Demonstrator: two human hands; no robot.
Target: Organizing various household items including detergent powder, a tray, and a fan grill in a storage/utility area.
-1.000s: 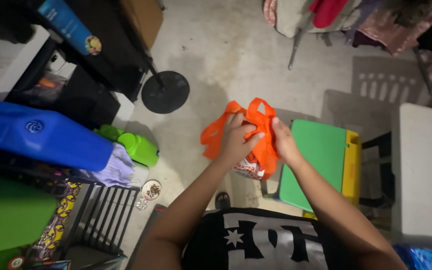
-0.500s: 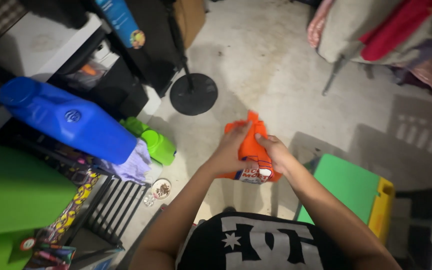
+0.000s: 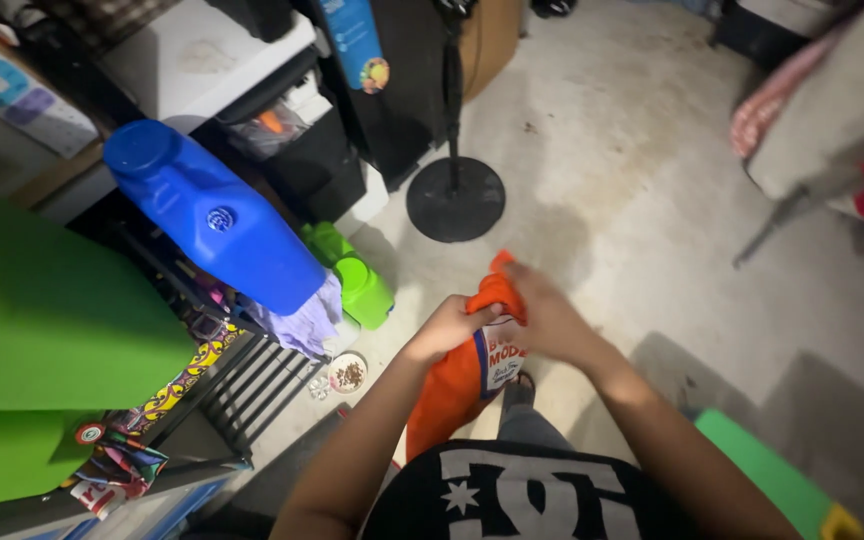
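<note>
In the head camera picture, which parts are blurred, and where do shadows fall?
Head view: the right hand is smeared by motion, the left hand sharper; both hold the orange bag. Dark shadows lie on the floor at lower right.

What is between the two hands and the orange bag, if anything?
Nothing visible is between them. The left hand and the right hand both grip the top of the orange bag directly, and it hangs down in front of the person's body.
</note>
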